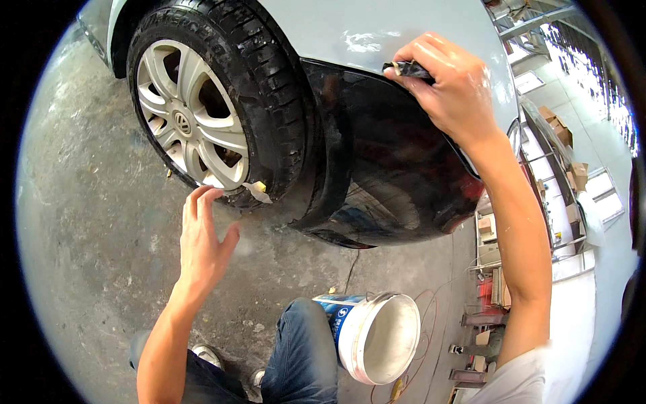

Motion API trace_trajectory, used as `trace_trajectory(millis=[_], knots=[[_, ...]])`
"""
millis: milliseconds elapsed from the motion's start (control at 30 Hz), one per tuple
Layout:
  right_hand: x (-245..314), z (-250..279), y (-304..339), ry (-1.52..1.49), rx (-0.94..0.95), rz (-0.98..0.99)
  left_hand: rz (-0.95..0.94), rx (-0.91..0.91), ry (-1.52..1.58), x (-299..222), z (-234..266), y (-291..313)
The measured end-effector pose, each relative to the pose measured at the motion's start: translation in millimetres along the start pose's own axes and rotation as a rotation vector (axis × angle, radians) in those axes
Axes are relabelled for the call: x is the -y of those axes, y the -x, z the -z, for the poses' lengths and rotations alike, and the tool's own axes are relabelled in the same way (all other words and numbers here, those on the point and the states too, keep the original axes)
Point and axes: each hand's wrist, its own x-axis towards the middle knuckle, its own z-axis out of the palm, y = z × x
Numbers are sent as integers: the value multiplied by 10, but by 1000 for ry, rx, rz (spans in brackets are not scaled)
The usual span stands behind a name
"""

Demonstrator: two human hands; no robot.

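My right hand (447,84) pinches a small dark object (414,70) with a pale end; its exact kind I cannot make out. It is held at the seam between the car's pale grey body panel (323,30) and the glossy black bumper (397,135). Wet white smears mark the panel beside the fingers, and a little white shows on the back of that hand. Low on the left, my left hand (205,236) hovers with its fingers apart, holding nothing. It is nearest the lower edge of the wheel (192,121), by a whitish scrap (259,192) with a yellow bit.
A white bucket (380,337) with a blue label is tilted beside my knee. A thin reddish hose (431,316) curls across the stained concrete floor (101,236). Shelving (552,182) with cardboard boxes lines the right side.
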Motion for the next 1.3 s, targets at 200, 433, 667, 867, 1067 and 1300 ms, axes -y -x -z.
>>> trace_trajectory(millis=[200,433,667,867,1067,1300], knots=[[959,-62,-21,-163,-48,-328,-50,26,212,-195,25,29],[2338,-938,150,-916,-195,-950,-12,-87,558,-392,-181,73],[2371,-1020,266,-1915,-189,-1188,-21,-125,468,-174,-200,85],[2294,-912,344,-2201,-158,-1282,128,-21,553,-228,-124,104],[2209,-941,477,-2169,-298,-1244,66,2,409,-385,-55,81],[2246,-967,534,-2184,-170,-1288,99,-27,358,-420,-88,99]])
